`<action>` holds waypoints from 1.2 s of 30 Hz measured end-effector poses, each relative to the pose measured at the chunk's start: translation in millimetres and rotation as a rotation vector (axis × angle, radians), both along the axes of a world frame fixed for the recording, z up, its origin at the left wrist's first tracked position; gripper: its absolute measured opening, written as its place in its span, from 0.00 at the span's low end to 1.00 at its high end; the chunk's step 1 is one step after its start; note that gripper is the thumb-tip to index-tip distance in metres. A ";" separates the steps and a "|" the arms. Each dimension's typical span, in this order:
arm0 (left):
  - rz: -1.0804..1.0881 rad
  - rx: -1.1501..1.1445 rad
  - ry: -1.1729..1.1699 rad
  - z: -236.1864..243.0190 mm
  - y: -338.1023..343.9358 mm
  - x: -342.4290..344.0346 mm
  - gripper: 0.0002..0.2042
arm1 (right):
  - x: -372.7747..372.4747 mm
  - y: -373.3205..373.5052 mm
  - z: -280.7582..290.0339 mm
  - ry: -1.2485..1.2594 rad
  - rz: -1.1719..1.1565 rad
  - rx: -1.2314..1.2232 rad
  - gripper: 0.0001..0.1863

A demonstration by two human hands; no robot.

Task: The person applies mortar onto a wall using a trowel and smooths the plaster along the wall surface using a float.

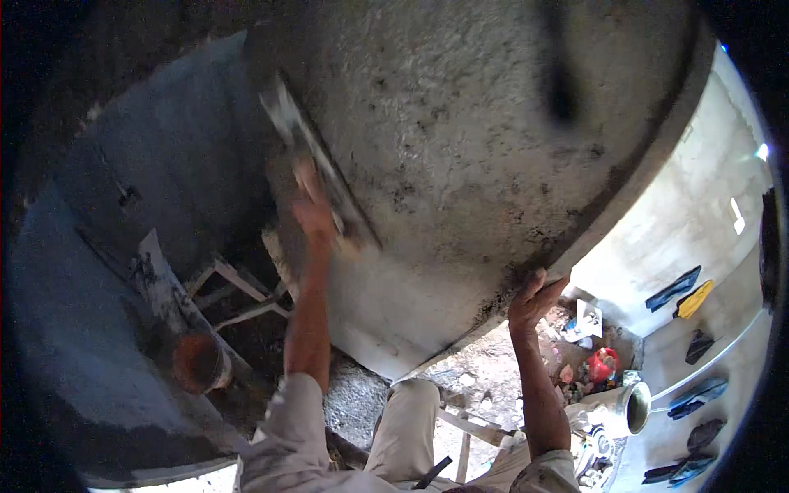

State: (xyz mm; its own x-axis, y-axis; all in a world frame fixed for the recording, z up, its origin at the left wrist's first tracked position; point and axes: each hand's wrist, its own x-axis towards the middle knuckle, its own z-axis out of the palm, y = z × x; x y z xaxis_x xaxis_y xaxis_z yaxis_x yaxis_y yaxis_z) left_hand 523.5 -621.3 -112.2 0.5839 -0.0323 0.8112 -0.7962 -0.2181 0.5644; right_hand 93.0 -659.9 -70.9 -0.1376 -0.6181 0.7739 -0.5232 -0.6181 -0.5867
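Note:
My left hand is closed on a long, flat plastering float, which lies slanted against a rough grey plastered wall. The hand and float are slightly smeared by motion. Dark pits and wet patches mark the wall's upper part, while the surface below the float looks smoother. At the wall's right-hand lower edge rests my right hand, its fingers stretched along the corner and its thumb apart. No tool shows in it.
An orange-brown bucket stands on a plank at left, near a wooden trestle. At right are a pale bucket, a red bag and rubble. Clothes hang on the right wall. A dark blur covers part of the upper view.

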 end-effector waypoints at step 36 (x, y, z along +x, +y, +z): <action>-0.273 0.087 0.346 120.8 22.9 36.8 0.39 | 2.9 0.4 -11.1 0.131 -0.083 -0.225 0.31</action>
State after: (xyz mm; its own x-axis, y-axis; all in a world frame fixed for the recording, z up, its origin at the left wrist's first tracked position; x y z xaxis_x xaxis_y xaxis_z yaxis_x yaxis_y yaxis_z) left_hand 560.3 -598.4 8.6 0.7807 -0.2822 0.5575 -0.5990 -0.0840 0.7963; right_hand 96.0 -659.5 -82.0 -0.0704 -0.4191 0.9052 -0.6395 -0.6775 -0.3634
